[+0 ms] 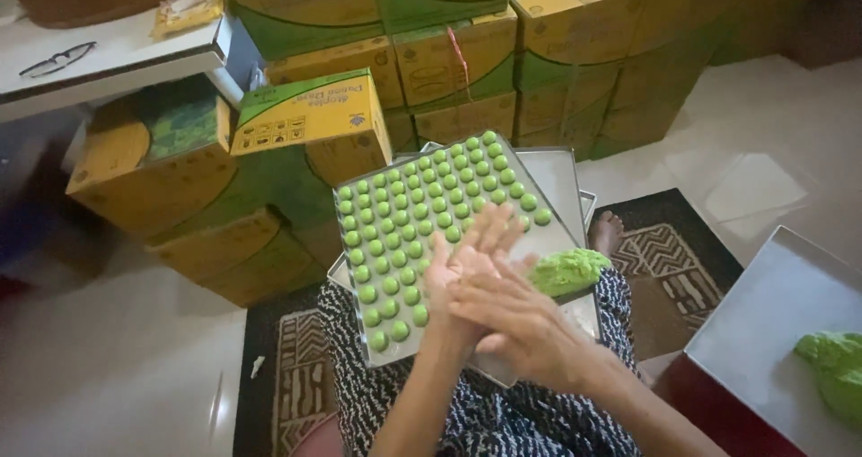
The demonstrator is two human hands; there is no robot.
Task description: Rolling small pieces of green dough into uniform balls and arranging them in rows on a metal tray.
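Two hands meet at the frame's centre: our left hand [462, 264] lies flat, fingers spread, and our right hand [507, 318] presses over it, whatever is between them hidden. The green dough lump [567, 270] just right looks soft and sticky, best pinched gently. Rows of green balls [422, 228] fill the metal tray [539, 165]; cardboard boxes [296, 125] stand behind.

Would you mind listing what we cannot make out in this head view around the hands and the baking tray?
- Whatever lies between the palms: the right hand covers the left hand.
- Near corner of the baking tray and some green dough balls: hidden behind both hands.
- Second dough lump: cut off by the right edge.
- Spectacles on the white shelf: too small for detail.
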